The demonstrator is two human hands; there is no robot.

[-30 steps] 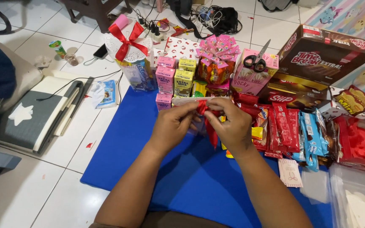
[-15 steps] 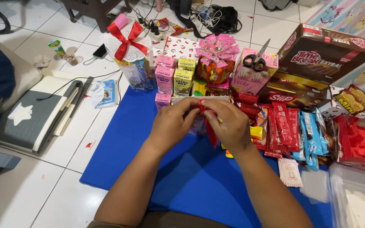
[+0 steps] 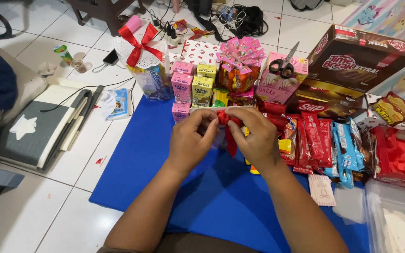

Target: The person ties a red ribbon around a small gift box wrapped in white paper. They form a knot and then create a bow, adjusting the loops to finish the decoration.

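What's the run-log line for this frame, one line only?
left hand: pinching red ribbon | right hand: pinching same ribbon | ribbon: above blue mat | scissors: on pink box, untouched

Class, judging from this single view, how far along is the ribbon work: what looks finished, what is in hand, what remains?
Looks done: one wrapped gift already carries a tied red bow. In hand: the left hand and right hand pinch a red ribbon over the blue mat; its tail hangs loose, so this bow seems unfinished. Probably left: loose snack packs and scissors lie untouched.
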